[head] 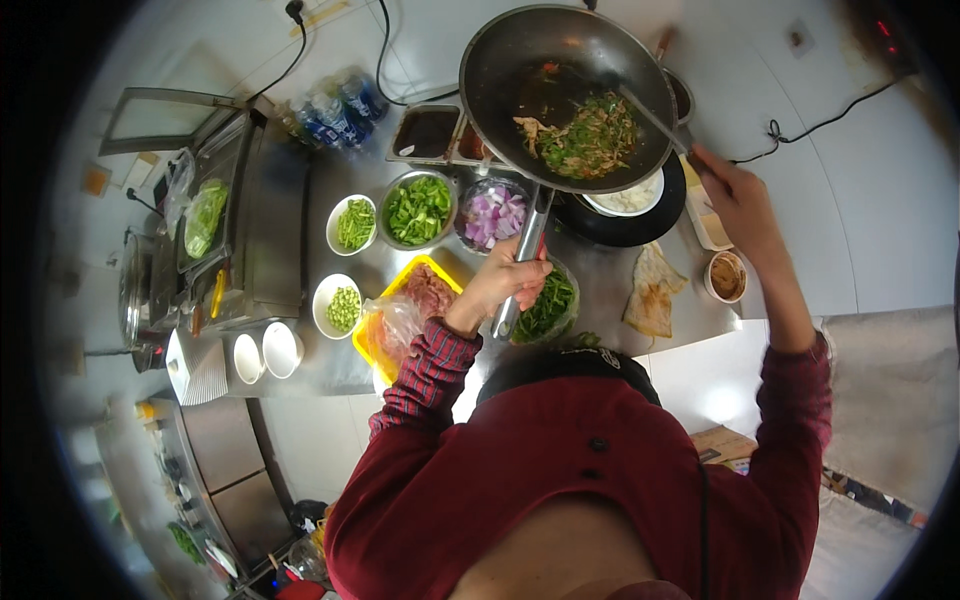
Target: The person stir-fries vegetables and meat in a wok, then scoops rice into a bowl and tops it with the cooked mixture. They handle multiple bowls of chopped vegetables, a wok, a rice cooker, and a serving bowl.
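My left hand (508, 279) grips the metal handle (531, 240) of a large dark wok (495, 82), which is raised over the counter. Inside the wok lies a heap of chopped green vegetable and shredded meat (589, 142). In my right hand (729, 189) is a spatula or turner (651, 114), its far end reaching into the wok beside the food. Partly hidden under the wok are a white bowl of rice (630, 198) and a black pan (664, 221). A bowl of chopped purple onion (493, 216) stands just left of the wok handle.
Left on the steel counter (600, 274) are a bowl of green peppers (417, 210), small white bowls of chopped greens (343, 307), and a yellow tray (416, 264) with raw meat. Leafy greens (547, 307), a stained cloth (651, 292) and a cup of brown powder (724, 276) sit near the front edge.
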The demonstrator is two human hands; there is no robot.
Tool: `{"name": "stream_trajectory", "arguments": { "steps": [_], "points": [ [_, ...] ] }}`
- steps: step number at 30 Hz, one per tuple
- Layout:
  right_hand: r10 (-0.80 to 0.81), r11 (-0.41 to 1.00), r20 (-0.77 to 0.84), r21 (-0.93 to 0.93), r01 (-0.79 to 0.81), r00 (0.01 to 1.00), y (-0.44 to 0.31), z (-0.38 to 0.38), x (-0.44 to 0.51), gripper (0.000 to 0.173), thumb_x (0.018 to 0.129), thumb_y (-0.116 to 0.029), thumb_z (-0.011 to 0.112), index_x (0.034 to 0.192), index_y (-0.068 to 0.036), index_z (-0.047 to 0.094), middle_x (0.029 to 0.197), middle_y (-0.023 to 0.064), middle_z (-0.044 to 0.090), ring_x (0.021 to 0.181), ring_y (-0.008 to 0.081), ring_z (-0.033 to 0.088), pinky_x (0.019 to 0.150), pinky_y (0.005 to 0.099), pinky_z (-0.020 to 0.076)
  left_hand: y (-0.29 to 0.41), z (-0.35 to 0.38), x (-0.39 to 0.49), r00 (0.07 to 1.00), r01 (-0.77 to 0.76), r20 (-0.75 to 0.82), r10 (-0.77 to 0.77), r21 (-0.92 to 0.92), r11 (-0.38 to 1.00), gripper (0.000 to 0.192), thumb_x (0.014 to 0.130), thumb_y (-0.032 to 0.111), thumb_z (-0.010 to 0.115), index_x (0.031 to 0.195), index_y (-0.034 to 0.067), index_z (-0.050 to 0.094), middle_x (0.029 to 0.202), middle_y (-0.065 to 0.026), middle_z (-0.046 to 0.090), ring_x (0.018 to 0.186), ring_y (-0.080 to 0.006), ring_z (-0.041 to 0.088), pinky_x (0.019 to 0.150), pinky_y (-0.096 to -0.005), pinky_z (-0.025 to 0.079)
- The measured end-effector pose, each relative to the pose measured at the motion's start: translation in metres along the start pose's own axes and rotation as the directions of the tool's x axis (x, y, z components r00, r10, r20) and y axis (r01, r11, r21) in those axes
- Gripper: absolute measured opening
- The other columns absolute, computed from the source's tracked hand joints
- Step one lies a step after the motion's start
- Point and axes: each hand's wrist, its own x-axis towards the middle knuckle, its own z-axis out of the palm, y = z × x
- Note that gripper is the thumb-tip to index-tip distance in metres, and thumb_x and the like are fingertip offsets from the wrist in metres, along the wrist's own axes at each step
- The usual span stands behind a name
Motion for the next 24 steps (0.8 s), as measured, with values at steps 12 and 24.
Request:
{"name": "stream_trajectory", "arguments": {
  "steps": [12, 24],
  "points": [
    [-0.025, 0.995, 0.208, -0.087, 0.044, 0.978, 0.001, -0.008, -0.058, 0.042, 0.089, -0.001, 0.061, 0.130, -0.008, 0.062, 0.102, 0.0188, 0.070, 0.081, 0.0292, 0.067, 0.076, 0.0347, 0.0515, 0.000, -0.023, 0.007, 0.994, 0.061, 0.088, -0.061, -0.004, 0.998, 0.014, 0.091, -0.003, 0.060, 0.092, 0.005, 0.048, 0.056, -0.0012, 0.047, 0.041, -0.0101, 0.045, 0.038, -0.0262, 0.036],
    [-0.269, 0.912, -0.004, -0.324, 0.253, 0.963, 0.037, 0.006, 0.051, 0.041, 0.095, -0.006, 0.057, 0.135, -0.014, 0.060, 0.100, 0.0177, 0.070, 0.078, 0.0292, 0.066, 0.071, 0.0362, 0.0508, 0.014, -0.005, -0.008, 0.999, -0.019, -0.030, 0.029, 0.271, 0.962, 0.013, 0.091, -0.004, 0.058, 0.091, 0.004, 0.048, 0.057, -0.0018, 0.050, 0.040, -0.0111, 0.048, 0.038, -0.0262, 0.038]
  ]
}}
